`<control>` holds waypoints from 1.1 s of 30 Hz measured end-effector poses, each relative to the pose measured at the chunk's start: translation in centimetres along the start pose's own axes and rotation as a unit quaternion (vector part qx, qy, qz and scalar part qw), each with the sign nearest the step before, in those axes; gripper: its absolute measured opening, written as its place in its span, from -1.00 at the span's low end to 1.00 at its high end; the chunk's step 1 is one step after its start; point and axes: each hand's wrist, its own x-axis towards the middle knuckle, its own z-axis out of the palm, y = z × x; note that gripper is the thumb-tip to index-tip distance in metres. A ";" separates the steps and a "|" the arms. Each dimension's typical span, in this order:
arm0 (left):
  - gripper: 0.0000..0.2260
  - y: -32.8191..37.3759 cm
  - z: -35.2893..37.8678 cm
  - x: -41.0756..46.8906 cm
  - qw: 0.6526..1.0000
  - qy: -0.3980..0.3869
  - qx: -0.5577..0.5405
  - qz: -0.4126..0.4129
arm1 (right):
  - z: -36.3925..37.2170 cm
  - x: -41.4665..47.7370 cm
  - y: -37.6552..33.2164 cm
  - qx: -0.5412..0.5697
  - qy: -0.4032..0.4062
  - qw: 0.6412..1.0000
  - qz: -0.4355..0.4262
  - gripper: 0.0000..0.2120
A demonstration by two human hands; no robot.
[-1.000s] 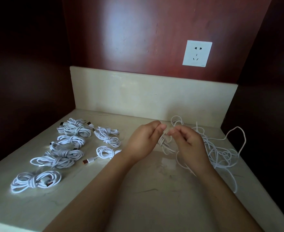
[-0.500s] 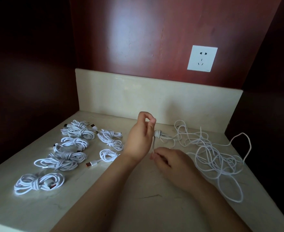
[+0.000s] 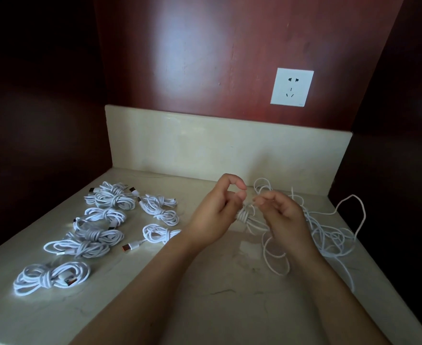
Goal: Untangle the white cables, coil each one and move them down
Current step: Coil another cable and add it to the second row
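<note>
Nine finished coils (image 3: 94,236), each cinched at the waist, lie in loose rows on the left of the pale stone counter (image 3: 205,295), well apart from the work in progress. At center, the person's left hand (image 3: 214,217) is raised off the surface with thumb and forefinger curled into a ring, its lower fingers closed around one end of a half-wound coil (image 3: 244,216). Half a second ago the right hand (image 3: 285,215) was down near the counter, drawing the cable's tail away from that bundle; it has now come back up level with the left, fingertips just above the wrapped waist. That return suggests another turn has gone around the middle, and this coil looks close to being tied off. The right hand's fingers are curled, but whether they pinch the thin tail cannot be told. The bundle sits between the two hands, touching the left and just under the right's fingertips. To the right, the remaining tangle (image 3: 329,235) sprawls toward the counter's edge, with loose loops trailing back beneath the right wrist.
</note>
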 end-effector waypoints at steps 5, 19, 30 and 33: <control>-0.88 0.8 0.8 0.3 0.992 0.071 -0.103 -0.028 | 0.4 -0.1 0.8 -0.016 -0.034 0.999 0.035 -0.76; -0.74 -1.0 -0.3 -0.1 0.965 0.191 0.174 -0.039 | 3.2 -1.9 -0.4 -0.040 -0.074 0.995 -0.056 -0.80; -0.71 0.5 1.6 0.4 0.988 0.005 -0.091 -0.124 | 2.0 -1.2 -0.5 0.100 0.032 0.994 -0.009 -0.72; -0.82 0.9 1.7 0.5 0.965 0.004 -0.209 -0.160 | 1.6 -0.9 -0.7 0.077 0.046 0.996 -0.024 -0.72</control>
